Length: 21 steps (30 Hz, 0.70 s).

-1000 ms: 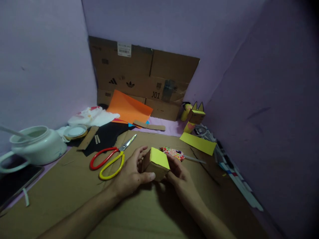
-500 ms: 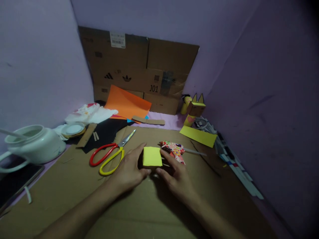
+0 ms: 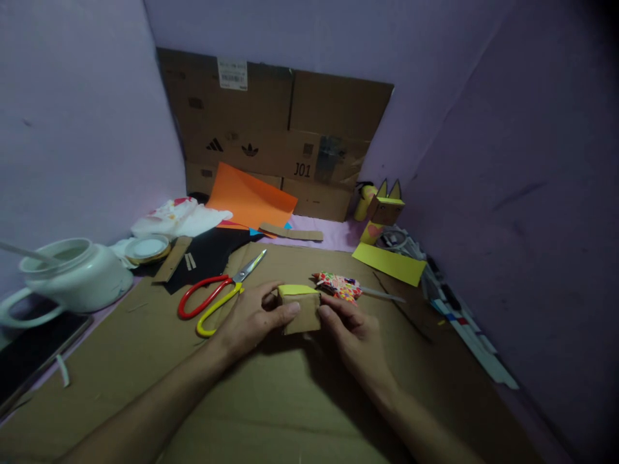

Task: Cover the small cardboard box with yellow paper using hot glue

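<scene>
Between my hands is a small cardboard box (image 3: 305, 317) with yellow paper on its top; a plain brown side faces me. My left hand (image 3: 256, 317) grips its left side, the thumb lying across the front face. At the right edge, my right hand (image 3: 355, 332) pinches the box with thumb and fingertips. Scissors (image 3: 236, 280) with one red and one yellow handle lie open just left of my left hand. Behind my right hand sits a flower-patterned glue gun (image 3: 341, 285) with a translucent stick at its rear.
A yellow paper strip (image 3: 391, 263) and a cardboard animal figure (image 3: 388, 209) are at the back right. Orange paper (image 3: 251, 200) leans near an upright cardboard sheet (image 3: 271, 116). On the left stand a white pot (image 3: 80, 277) and a dark phone-like slab (image 3: 43, 345).
The box has tipped in my hands, so its brown side now faces me and less of the yellow top shows. My left thumb has moved onto the front face.
</scene>
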### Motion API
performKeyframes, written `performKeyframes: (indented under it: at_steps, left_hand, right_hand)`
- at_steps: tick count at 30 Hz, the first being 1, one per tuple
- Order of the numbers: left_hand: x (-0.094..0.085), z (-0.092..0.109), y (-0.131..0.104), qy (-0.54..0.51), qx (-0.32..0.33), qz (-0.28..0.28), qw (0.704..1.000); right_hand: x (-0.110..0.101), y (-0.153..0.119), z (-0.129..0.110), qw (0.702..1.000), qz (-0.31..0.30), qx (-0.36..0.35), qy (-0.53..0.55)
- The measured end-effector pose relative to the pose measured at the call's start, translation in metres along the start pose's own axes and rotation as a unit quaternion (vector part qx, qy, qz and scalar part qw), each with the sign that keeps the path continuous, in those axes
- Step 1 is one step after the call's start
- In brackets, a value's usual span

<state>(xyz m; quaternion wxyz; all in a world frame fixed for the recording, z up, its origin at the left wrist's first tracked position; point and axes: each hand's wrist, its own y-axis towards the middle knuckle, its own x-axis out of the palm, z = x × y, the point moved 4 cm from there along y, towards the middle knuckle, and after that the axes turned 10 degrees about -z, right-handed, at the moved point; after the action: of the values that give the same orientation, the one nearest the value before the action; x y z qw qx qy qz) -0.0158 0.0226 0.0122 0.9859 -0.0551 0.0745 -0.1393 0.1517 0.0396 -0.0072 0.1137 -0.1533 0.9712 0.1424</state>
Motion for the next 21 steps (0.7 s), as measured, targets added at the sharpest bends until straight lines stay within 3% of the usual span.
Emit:
performKeyframes:
  at_steps: [2,5,8,14,21]
  left_hand:
    - [-0.001,-0.002,0.0,0.003,-0.019,0.006,1.0]
    - [-0.001,-0.006,0.0,0.03,-0.032,-0.012,0.999]
    - [0.0,-0.01,0.0,0.024,-0.026,-0.033,0.999]
    - [0.006,-0.014,0.002,-0.12,0.019,-0.086,0.989]
    - [0.006,-0.014,0.003,-0.145,0.018,-0.101,0.984]
  right_hand:
    - [0.001,0.0,-0.002,0.999,-0.005,-0.003,0.048]
    - [0.008,-0.001,-0.002,0.989,-0.066,-0.003,0.132]
    - [0.015,-0.004,0.0,0.984,-0.112,0.024,0.139]
    - [0.012,-0.003,0.001,0.982,-0.095,0.037,0.159]
    - [0.006,-0.001,0.004,0.98,-0.085,0.054,0.17]
